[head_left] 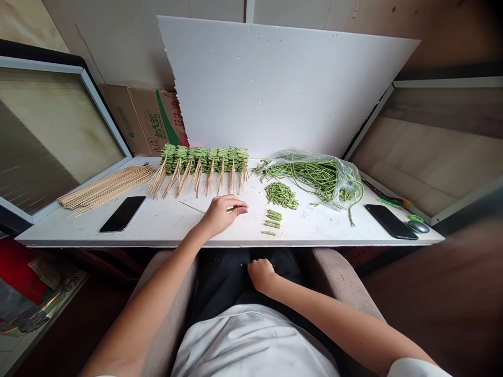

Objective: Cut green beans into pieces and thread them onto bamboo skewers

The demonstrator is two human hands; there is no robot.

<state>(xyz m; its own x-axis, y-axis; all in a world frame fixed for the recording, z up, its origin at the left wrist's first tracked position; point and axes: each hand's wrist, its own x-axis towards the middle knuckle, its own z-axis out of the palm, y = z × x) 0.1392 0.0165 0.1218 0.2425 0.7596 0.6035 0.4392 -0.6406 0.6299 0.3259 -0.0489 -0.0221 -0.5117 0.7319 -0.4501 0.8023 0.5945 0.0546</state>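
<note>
My left hand (222, 212) rests on the white table (165, 225), fingers pinched on a thin bamboo skewer (192, 208) with a bit of green bean at its tip. My right hand (261, 275) is curled in a loose fist below the table edge, over my lap; whether it holds anything is hidden. A few cut bean pieces (273, 220) lie in a short row just right of my left hand. A small heap of cut beans (281, 195) lies behind them. Finished bean skewers (204, 165) lie in a row at the back.
A pile of bare skewers (106, 187) lies at the left, with a black phone (122, 213) beside it. Long beans in a plastic bag (318, 175) lie at the right, then a second phone (391, 221). A white foam board (275, 84) stands behind, with a cardboard box (145, 120) to its left.
</note>
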